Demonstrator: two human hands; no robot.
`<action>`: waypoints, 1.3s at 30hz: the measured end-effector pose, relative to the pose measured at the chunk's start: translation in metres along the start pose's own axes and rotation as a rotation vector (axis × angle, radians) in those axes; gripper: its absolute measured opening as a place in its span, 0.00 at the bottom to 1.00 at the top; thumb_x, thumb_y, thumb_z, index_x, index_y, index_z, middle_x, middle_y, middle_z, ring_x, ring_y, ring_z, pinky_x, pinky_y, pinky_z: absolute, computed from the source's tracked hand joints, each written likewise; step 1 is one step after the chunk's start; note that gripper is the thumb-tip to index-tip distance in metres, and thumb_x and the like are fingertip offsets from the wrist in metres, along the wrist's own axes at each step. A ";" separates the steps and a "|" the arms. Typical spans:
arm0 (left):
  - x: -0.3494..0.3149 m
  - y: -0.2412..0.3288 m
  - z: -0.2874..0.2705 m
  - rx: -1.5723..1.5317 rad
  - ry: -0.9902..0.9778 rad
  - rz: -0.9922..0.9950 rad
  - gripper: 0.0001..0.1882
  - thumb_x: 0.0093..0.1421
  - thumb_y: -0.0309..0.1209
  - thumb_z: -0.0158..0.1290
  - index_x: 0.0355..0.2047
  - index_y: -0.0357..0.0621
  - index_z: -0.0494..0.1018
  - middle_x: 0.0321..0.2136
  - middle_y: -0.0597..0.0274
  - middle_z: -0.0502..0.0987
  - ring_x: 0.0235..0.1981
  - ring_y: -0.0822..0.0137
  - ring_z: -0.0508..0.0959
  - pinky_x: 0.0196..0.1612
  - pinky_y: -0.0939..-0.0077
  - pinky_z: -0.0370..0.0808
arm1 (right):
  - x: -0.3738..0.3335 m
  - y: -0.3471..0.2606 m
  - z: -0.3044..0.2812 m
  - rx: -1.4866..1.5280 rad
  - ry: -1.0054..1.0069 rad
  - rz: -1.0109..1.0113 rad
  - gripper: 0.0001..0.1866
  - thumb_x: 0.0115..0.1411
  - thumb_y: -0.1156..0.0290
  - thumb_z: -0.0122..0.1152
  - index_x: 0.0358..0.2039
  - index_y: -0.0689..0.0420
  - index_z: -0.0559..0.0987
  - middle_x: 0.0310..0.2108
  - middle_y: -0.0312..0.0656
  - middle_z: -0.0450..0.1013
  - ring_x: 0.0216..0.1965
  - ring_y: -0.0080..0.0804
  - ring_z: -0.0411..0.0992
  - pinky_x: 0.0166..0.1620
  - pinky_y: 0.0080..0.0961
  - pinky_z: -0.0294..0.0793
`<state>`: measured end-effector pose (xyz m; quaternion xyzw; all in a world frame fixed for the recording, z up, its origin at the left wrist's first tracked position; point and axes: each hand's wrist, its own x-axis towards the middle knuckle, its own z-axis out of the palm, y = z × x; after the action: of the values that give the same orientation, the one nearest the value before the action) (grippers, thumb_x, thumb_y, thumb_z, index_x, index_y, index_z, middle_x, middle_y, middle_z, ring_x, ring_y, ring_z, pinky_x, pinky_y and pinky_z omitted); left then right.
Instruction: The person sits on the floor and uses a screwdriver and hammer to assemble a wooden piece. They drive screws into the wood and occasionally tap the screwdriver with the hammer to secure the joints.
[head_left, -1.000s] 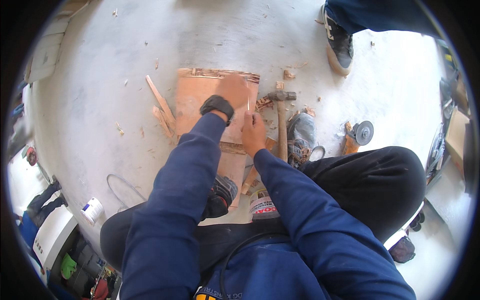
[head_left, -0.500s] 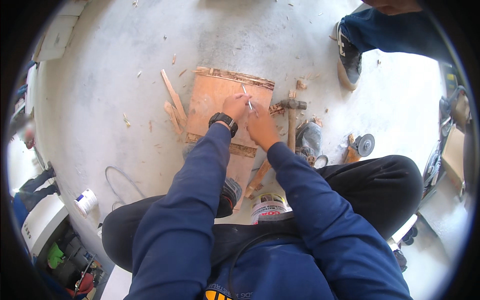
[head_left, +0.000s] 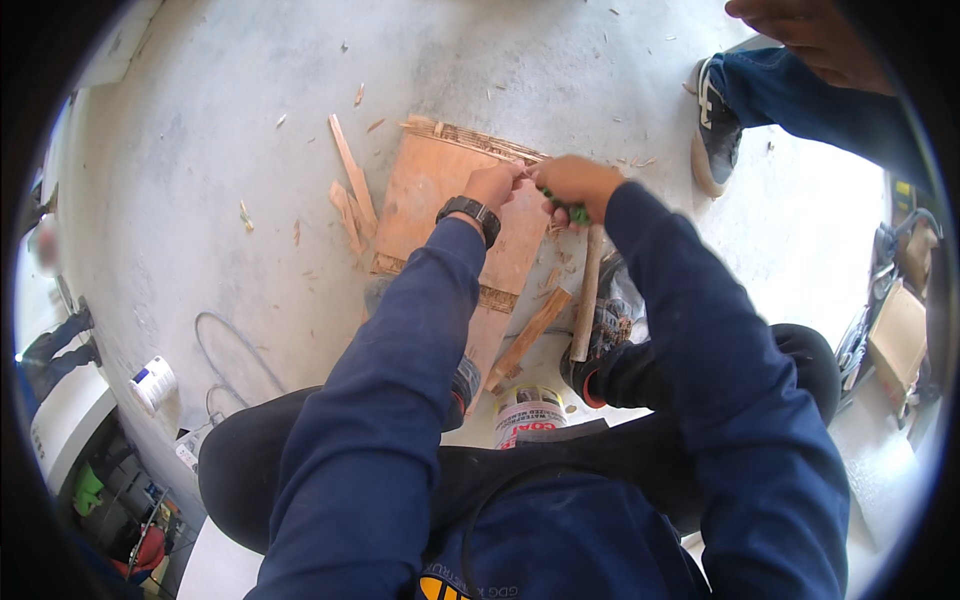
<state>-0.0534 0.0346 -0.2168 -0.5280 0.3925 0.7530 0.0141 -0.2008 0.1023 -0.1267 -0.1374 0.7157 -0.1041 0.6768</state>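
Observation:
A flat wooden board lies in front of me, its far edge splintered into dark and pale layers. My left hand, with a black watch at the wrist, is closed over the board near that edge, fingertips pinched together; what they hold is hidden. Against those fingertips, at the board's far right corner, my right hand grips a green-handled tool; its kind and tip do not show. Below the right hand runs a wooden hammer handle, its head covered from view.
Long wood slivers lie left of the board, and a wood strip to its near right. A white can stands between my legs. Another person's shoe and hand are at the far right. A cable curls at left.
My right hand has moved right and up, turning so a green handle shows; the thin metal shaft is hidden now. My left hand has shifted slightly up and right. The other person's hand has come further into view.

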 end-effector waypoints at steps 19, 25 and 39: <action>0.003 -0.017 -0.025 0.234 0.012 0.206 0.16 0.64 0.40 0.59 0.35 0.38 0.83 0.31 0.61 0.83 0.33 0.71 0.81 0.38 0.74 0.76 | 0.001 0.065 0.066 -0.025 0.308 -0.426 0.25 0.72 0.58 0.46 0.68 0.41 0.70 0.19 0.41 0.70 0.15 0.30 0.70 0.22 0.30 0.72; 0.009 -0.012 -0.020 -0.022 0.059 0.143 0.16 0.65 0.41 0.59 0.35 0.38 0.82 0.28 0.64 0.80 0.29 0.72 0.78 0.34 0.78 0.75 | -0.013 0.006 0.006 0.009 -0.036 -0.131 0.25 0.70 0.62 0.47 0.67 0.43 0.70 0.29 0.41 0.71 0.23 0.31 0.70 0.25 0.28 0.71; -0.017 -0.007 -0.043 0.594 0.558 0.493 0.10 0.60 0.36 0.61 0.36 0.43 0.81 0.30 0.52 0.83 0.34 0.51 0.83 0.40 0.59 0.78 | 0.021 0.038 0.148 0.050 0.611 -0.565 0.24 0.73 0.61 0.48 0.67 0.49 0.70 0.50 0.62 0.76 0.53 0.59 0.75 0.54 0.43 0.74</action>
<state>-0.0087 0.0204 -0.2129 -0.5741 0.6933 0.4186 -0.1206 -0.0558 0.1365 -0.1681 -0.2748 0.8150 -0.3389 0.3813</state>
